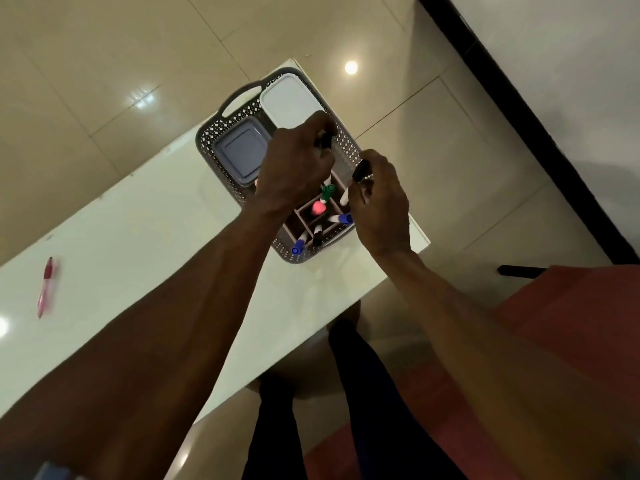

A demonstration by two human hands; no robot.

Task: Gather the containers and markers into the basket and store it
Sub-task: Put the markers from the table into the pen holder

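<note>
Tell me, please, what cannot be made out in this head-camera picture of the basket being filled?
- Head view: the left hand covers the middle of the basket; its contents there are hidden.
- The right hand covers most of its black-capped marker.
- The pink pen is blurred; no detail shows.
- A bluish object is cut off by the bottom edge.

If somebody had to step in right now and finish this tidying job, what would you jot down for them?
Left hand: closed on a black-capped marker above the divided organiser.
Right hand: closed on another black-capped marker, also over the organiser.
Grey basket sits at the corner of the white table, holding two lidded containers, one square grey, one white, and the organiser with blue, green, pink and black markers.
Done: containers and most markers are in.
Left: drop in both held markers, perhaps the pink pen lying apart on the table, then store the basket.
</note>
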